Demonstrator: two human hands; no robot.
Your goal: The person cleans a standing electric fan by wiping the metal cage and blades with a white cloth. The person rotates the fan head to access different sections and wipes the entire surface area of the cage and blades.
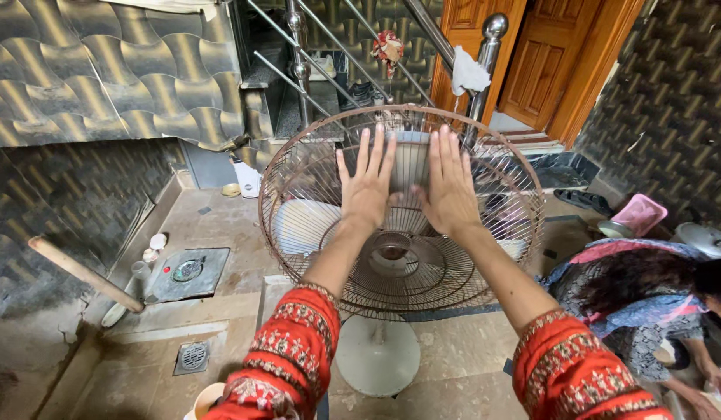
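A pedestal fan stands before me with its rusty wire guard [298, 167] open toward me and its round base [376, 358] on the floor. My left hand [366, 187] and my right hand [450, 187] reach inside the guard, fingers spread flat against the two sides of the grey motor housing [411, 159]. Both arms wear red patterned sleeves. The white fan blades [302, 225] show behind the wires. The hub ring [393, 247] of the guard sits just below my hands.
A person in patterned clothes [640, 288] crouches at the right, beside a pink tub [640, 214] and a metal pot [706, 237]. A wooden stick [80, 272] leans at left near a floor drain [193, 356]. Stairs with a steel railing [488, 47] and wooden doors [555, 54] lie behind.
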